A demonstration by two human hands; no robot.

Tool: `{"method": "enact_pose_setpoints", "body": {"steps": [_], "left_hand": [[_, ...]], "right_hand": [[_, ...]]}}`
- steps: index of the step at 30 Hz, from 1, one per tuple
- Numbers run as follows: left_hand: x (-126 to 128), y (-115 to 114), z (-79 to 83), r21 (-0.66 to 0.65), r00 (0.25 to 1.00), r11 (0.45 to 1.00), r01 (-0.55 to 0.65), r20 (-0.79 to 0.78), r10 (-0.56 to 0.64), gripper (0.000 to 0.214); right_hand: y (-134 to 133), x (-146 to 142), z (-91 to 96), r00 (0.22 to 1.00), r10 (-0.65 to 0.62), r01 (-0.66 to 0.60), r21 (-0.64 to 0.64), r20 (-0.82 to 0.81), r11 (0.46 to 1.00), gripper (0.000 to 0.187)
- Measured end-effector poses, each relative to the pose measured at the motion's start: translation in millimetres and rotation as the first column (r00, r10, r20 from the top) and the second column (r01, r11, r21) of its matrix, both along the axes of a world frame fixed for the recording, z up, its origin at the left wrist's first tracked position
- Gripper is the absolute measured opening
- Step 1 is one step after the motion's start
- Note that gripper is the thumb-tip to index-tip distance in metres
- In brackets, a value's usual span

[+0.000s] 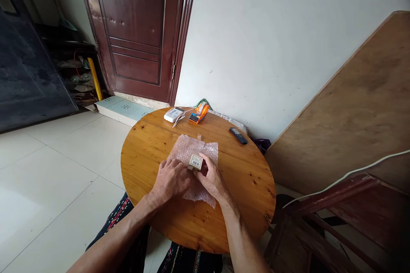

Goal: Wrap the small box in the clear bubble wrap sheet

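A small cream-coloured box (pixel 195 161) with a printed label and a barcode sits over a sheet of bubble wrap (pixel 206 147). My right hand (pixel 209 177) grips the box from the right, thumb and fingers at its sides. Close by on the left, my left hand (pixel 171 179) rests on the wrap with its fingers bent and closed; its fingertips are partly hidden. A small tan tab, perhaps tape, shows at the lower edge of the box between the hands. Another brownish strip (pixel 199 137) sticks out at the wrap's far edge.
On the round wooden table (pixel 250 204) stand a white device with a cable (pixel 174 114), an orange tape dispenser (pixel 199 113) and a dark blurred object (pixel 238 135). A white wall lies behind. To the right are a wooden panel (pixel 358 106) and a dark red chair (pixel 352 204).
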State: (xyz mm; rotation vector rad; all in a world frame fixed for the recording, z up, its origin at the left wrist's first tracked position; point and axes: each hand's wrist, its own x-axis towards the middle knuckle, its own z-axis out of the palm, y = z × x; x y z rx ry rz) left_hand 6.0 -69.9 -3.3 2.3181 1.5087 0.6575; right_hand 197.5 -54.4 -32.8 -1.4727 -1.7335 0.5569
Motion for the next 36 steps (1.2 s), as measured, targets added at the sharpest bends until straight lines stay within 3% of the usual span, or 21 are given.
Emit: {"method": "enact_pose_setpoints", "body": {"steps": [3, 6, 10, 13, 22, 27, 36], "left_hand": [[-14.9, -16.6, 8.2, 0.021, 0.978, 0.978, 0.208, 0.012, -0.208, 0.037], [-28.4, -32.4, 0.0, 0.04, 0.965, 0.965, 0.261, 0.008, -0.261, 0.038], [-38.5, -42.5, -23.3, 0.115, 0.971, 0.968, 0.224, 0.058, -0.232, 0.037], [-39.2, -41.7, -31.6, 0.149, 0.977, 0.971, 0.186, 0.081, -0.199, 0.044], [-20.3, -37.9, -25.6, 0.167, 0.998, 0.984, 0.055, -0.012, -0.054, 0.025], [-20.8, -36.9, -29.5, 0.201, 0.998, 0.978, 0.06, -0.008, -0.06, 0.022], [-23.6, -36.3, -29.8, 0.238, 0.997, 0.969, 0.073, -0.055, -0.062, 0.022]], "right_hand": [[-0.2, 1.7, 0.8, 0.999, 0.007, -0.009, -0.039, -0.05, 0.999, 0.063], [-0.1, 1.9, 1.5, 0.999, -0.005, 0.004, -0.03, -0.036, 1.0, 0.063], [-1.0, -0.4, 4.8, 1.0, -0.003, 0.003, 0.0, 0.007, 1.0, 0.06], [-3.0, -2.7, 8.4, 0.999, -0.017, 0.017, 0.005, 0.049, 1.0, 0.058], [-3.7, -0.9, 7.8, 0.991, -0.021, 0.012, -0.067, -0.128, 0.998, 0.058], [-4.3, -4.3, 5.8, 1.0, -0.025, 0.025, 0.004, 0.003, 1.0, 0.054], [-12.9, -16.9, 17.8, 0.99, -0.028, 0.027, 0.008, 0.138, 1.0, 0.056]]}}
